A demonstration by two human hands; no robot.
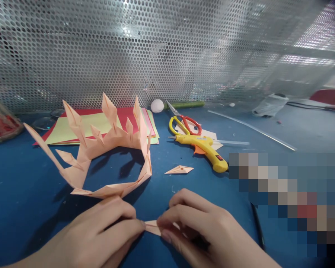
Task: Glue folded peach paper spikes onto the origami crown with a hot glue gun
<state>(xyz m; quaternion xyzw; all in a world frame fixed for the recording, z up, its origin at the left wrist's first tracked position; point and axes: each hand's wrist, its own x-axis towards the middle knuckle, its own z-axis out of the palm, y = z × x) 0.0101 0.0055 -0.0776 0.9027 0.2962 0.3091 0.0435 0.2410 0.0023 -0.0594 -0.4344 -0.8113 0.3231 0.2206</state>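
Fingers (132, 227) of the left hand (92, 232) and right hand (203, 221) pinch, just nearer than the paper crown (113, 143), a folded paper piece (152, 227) that should be light, easily crushed and best held by its ends.

Paper crown (109, 144) on blue table (156, 193)

Lone head-worn view, forward and down, close above the table (160, 188).

folded paper (152, 227): part-hidden by fingers (185, 215) | container (2, 124): cut by left edge
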